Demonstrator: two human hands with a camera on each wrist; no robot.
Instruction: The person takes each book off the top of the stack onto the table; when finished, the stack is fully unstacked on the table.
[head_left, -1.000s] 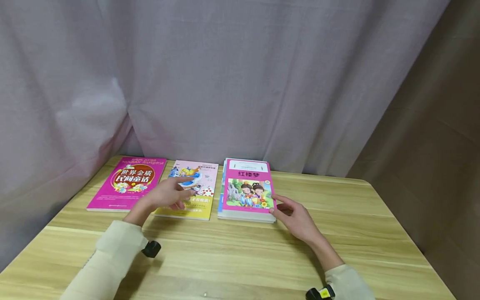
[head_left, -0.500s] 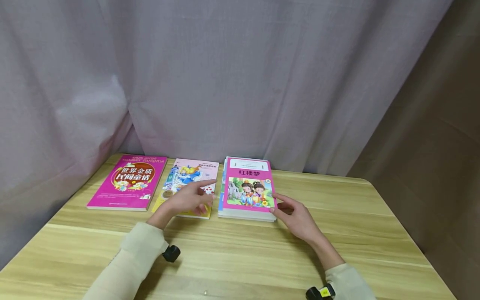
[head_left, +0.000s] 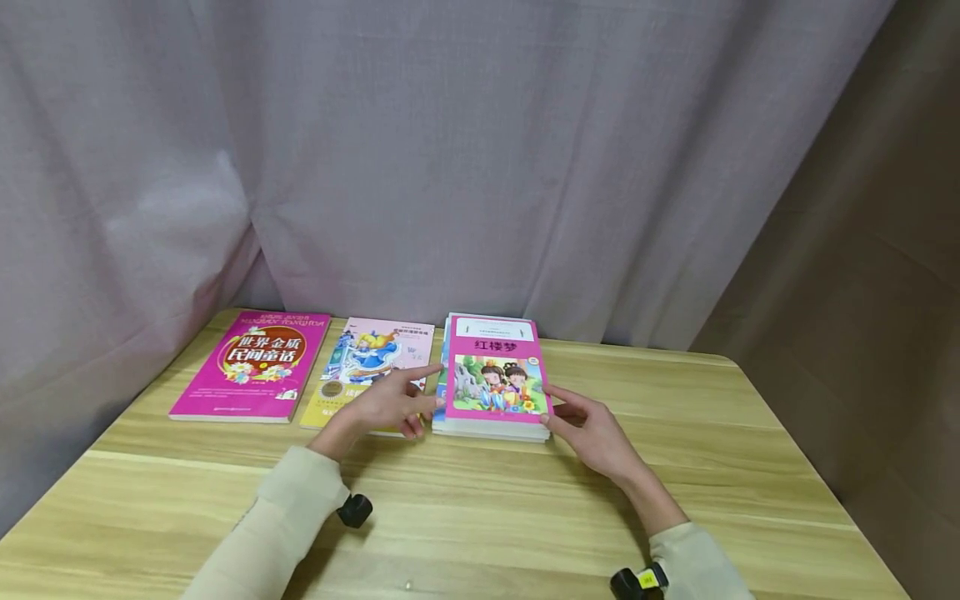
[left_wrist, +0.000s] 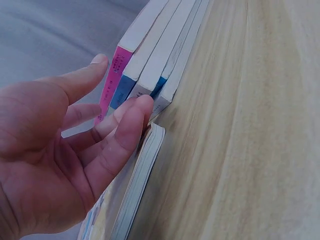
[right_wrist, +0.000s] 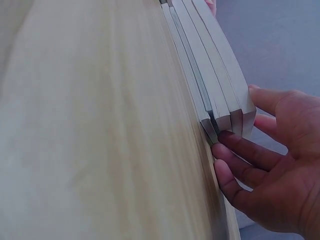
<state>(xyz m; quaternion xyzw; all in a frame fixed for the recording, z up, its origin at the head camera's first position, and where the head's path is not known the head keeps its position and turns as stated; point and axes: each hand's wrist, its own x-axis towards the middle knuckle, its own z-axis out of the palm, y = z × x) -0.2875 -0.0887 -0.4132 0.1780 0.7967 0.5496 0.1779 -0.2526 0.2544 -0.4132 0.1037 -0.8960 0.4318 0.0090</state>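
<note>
My left hand (head_left: 386, 402) angles in, fingers loosely spread at the left side of the book stack (head_left: 491, 427); my right hand (head_left: 594, 437) bends inward, relaxed fingertips touching its right side. On the table (head_left: 487, 517) lie one magenta folk-tale book (head_left: 251, 393), one pink-and-yellow paperback (head_left: 367, 354), then the stack's five, Dream of the Red Chamber (head_left: 497, 345) uppermost.

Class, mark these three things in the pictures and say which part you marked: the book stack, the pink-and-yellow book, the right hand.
Book stack (head_left: 495, 383): head view, on its top cover's picture.
Pink-and-yellow book (head_left: 370, 354): head view, on its cover drawing.
Right hand (head_left: 597, 437): head view, on its back.
</note>
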